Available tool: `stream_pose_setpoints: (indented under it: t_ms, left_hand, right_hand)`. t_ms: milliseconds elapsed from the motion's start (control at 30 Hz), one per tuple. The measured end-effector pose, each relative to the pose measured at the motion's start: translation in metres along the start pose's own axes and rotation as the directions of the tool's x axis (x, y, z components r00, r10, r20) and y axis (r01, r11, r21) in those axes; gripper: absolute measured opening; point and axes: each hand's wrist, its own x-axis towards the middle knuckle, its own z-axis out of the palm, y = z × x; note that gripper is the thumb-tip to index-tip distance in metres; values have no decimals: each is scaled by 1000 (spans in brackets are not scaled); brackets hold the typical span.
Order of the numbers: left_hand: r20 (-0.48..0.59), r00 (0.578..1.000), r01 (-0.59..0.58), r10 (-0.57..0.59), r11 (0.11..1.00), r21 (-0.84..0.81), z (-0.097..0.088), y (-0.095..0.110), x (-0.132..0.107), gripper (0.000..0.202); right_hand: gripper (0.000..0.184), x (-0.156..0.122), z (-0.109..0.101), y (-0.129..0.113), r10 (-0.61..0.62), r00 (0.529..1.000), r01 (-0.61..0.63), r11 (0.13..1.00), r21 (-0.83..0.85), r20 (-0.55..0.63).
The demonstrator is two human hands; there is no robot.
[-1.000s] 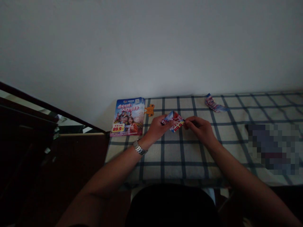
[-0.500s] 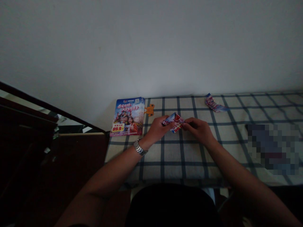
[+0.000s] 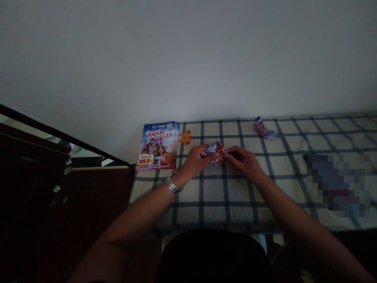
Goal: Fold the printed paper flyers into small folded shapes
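Fingers [image 3: 213, 158] of the left hand [image 3: 196, 160] are pinching the paper [image 3: 218, 147] from its left side, thumb lying over the printed face, as I am watching through the head view, the only 1 I am getting. The right hand [image 3: 246, 161] is pinching the right corner between thumb and bent forefinger; its other fingers are curling, and I am not managing to tell whether they are touching the sheet. The paper is sitting between both hands, over the checked cloth [image 3: 212, 192], with 1 folded edge pointing up toward the wall [image 3: 206, 63].

I am judging the step in hand to be folding: a flap is being lined up or creased at the right corner. As I am reading it, the next move is calling for a firm left grip while the right thumb is running along the crease, without letting the layers slip.

A stack [image 3: 157, 147] of printed sheets is lying at the left, just beside an orange bear [image 3: 185, 138]. 1 more folded piece [image 3: 266, 130] is resting near the wall, farther right.
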Motion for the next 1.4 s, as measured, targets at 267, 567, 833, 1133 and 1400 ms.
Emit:
stream_pose_setpoints:
  t_ms: [267,567,833,1133,1400]
  left_hand:
    - [28,1000,-13,12,999,33,4,1,-3,40]
    - [25,1000,-16,14,998,59,4,1,-2,42]
    - [9,999,-52,51,990,134,3,-1,0,35]
    - [24,964,-265,264,960,89,-6,-2,2,19]
    - [42,938,-343,343,909,238,-14,-6,6,16]
  right_hand:
    - [34,-1,0,-7,-27,999,30,990,-138,21]
    - [34,0,0,-3,-16,1000,18,992,-122,20]
    - [38,1,4,1,60,998,-60,996,58,4]
    - [30,3,-5,7,3,996,-4,1000,-8,-86]
    - [17,5,-7,7,-103,994,100,993,-69,-32]
